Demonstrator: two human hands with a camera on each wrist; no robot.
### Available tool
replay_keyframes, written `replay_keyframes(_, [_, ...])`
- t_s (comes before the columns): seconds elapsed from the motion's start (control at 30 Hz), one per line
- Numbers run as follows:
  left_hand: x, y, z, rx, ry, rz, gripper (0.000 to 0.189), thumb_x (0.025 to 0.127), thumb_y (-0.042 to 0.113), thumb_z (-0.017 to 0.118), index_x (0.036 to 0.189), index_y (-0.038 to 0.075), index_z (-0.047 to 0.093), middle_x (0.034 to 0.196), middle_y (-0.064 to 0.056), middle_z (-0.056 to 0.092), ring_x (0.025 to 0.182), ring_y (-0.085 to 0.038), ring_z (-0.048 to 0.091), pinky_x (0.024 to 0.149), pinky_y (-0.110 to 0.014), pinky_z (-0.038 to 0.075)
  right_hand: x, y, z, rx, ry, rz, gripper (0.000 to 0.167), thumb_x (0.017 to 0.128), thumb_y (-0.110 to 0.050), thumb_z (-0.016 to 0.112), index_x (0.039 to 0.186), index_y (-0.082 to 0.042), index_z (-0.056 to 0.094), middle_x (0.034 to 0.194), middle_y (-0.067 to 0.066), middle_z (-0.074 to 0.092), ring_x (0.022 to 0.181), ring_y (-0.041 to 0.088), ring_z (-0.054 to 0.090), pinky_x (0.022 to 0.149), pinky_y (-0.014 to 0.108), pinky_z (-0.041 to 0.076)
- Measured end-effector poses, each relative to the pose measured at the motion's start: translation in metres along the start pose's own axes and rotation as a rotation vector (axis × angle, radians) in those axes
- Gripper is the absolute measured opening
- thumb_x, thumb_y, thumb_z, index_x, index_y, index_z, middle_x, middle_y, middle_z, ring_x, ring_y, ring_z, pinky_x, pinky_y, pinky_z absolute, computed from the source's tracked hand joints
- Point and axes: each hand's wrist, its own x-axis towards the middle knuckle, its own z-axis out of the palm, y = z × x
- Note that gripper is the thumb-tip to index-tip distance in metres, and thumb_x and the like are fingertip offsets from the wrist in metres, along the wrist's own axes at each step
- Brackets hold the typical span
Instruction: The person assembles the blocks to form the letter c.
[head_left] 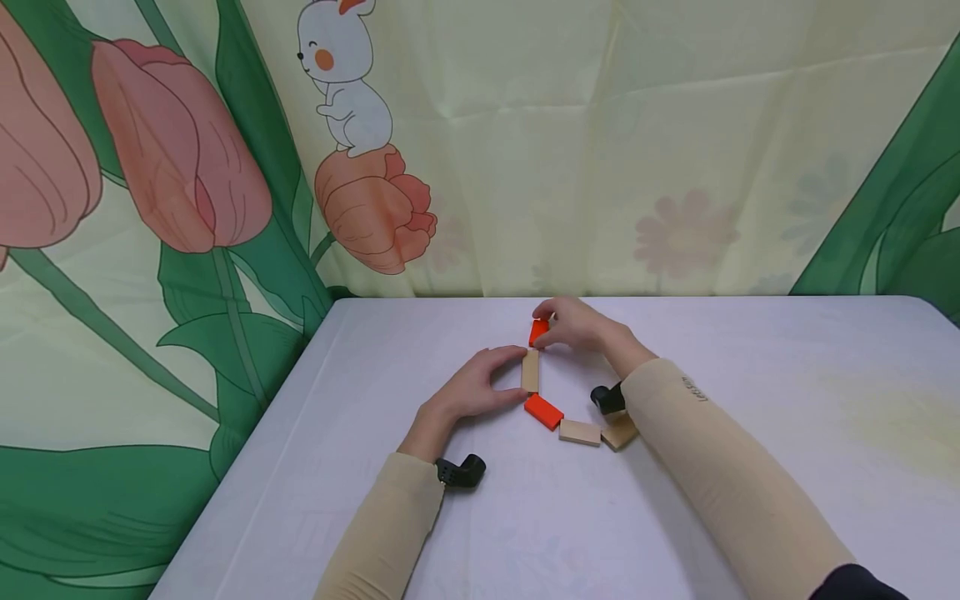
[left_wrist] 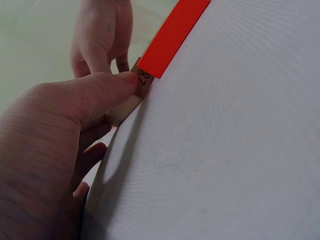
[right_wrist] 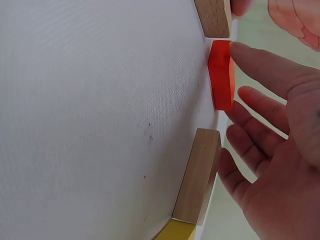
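In the head view my left hand pinches a plain wooden block lengthwise, thumb at its near end and a finger at its far end. Part of that wooden block, printed with digits, shows beyond the thumb in the left wrist view. My right hand pinches a red block just past the wooden block's far end. The right wrist view shows the thumb against one end of this red block, with a narrow gap to the wooden block that my left hand holds.
From the held blocks, a curved row continues nearer: a red block, a wooden block and a tan block partly behind my right forearm. Another wooden block and a yellow block lie beyond the held red one. A white-covered table supports them.
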Motion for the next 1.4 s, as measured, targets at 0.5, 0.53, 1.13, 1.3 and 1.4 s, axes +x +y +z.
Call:
replay_keyframes(0.5, [0.002, 0.002, 0.001, 0.000, -0.012, -0.009, 0.064, 0.090, 0.035, 0.074, 0.149, 0.022, 0.052, 0.149, 0.006, 0.049, 0.140, -0.015, 0.040, 0.114, -0.041, 0.034, -0.003, 0.014, -0.012, -0.012, -0.072, -0.018, 0.048, 0.094, -0.010, 0.066, 0.142, -0.008, 0.056, 0.135, 0.015, 0.053, 0.126, 0.036, 0.043, 0.097, 0.044, 0.048])
replay_keyframes(0.53, [0.002, 0.002, 0.001, -0.001, -0.013, -0.010, 0.064, 0.090, 0.035, 0.074, 0.148, 0.022, 0.052, 0.149, 0.006, 0.050, 0.140, -0.015, 0.040, 0.114, -0.041, 0.034, -0.003, 0.014, -0.012, -0.017, -0.076, -0.021, 0.048, 0.094, -0.010, 0.066, 0.142, -0.008, 0.056, 0.135, 0.014, 0.054, 0.126, 0.036, 0.043, 0.097, 0.045, 0.047])
replay_keyframes(1.13, [0.002, 0.004, -0.002, 0.011, -0.002, -0.007, 0.064, 0.089, 0.032, 0.075, 0.148, 0.019, 0.053, 0.149, 0.003, 0.051, 0.139, -0.018, 0.041, 0.114, -0.042, 0.036, 0.003, 0.015, -0.011, -0.068, -0.104, -0.066, 0.049, 0.096, -0.008, 0.067, 0.143, -0.011, 0.058, 0.132, 0.014, 0.057, 0.127, 0.038, 0.044, 0.103, 0.050, 0.044])
replay_keyframes(1.3, [0.000, 0.005, -0.002, 0.004, -0.008, -0.029, 0.065, 0.089, 0.033, 0.075, 0.149, 0.020, 0.052, 0.150, 0.003, 0.049, 0.140, -0.018, 0.040, 0.114, -0.043, 0.035, 0.003, 0.015, -0.009, -0.072, -0.102, -0.067, 0.047, 0.096, -0.009, 0.067, 0.142, -0.011, 0.059, 0.132, 0.014, 0.057, 0.126, 0.038, 0.045, 0.104, 0.051, 0.043])
replay_keyframes(1.4, [-0.001, 0.005, -0.002, 0.002, -0.009, -0.039, 0.065, 0.089, 0.033, 0.074, 0.149, 0.021, 0.052, 0.151, 0.003, 0.049, 0.140, -0.018, 0.040, 0.114, -0.043, 0.035, 0.004, 0.016, -0.008, -0.077, -0.097, -0.070, 0.045, 0.096, -0.009, 0.067, 0.141, -0.010, 0.060, 0.130, 0.014, 0.058, 0.124, 0.037, 0.046, 0.102, 0.048, 0.045])
